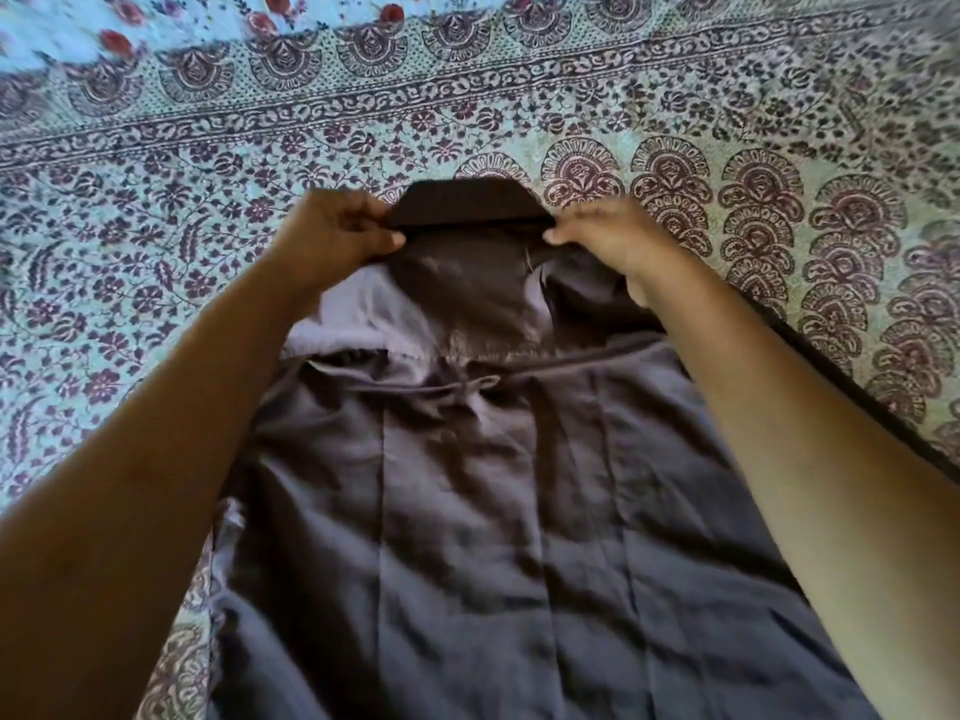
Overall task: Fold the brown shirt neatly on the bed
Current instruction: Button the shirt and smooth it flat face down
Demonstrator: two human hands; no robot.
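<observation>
Hands outstretched, left hand (340,226) and right hand (605,232) pinching brown shirt (467,511) collar (470,207)

The near part of the brown shirt (467,511) runs off the near edge, so we cannot see its hem. Our left forearm (156,459) and right forearm (805,459) cover its sides and are themselves cut off. Behind the collar (467,205), the fingers of our left hand (337,226) and right hand (602,231) are hidden. The bedspread (727,96) passes every edge, and its far left corner is blurred.
</observation>
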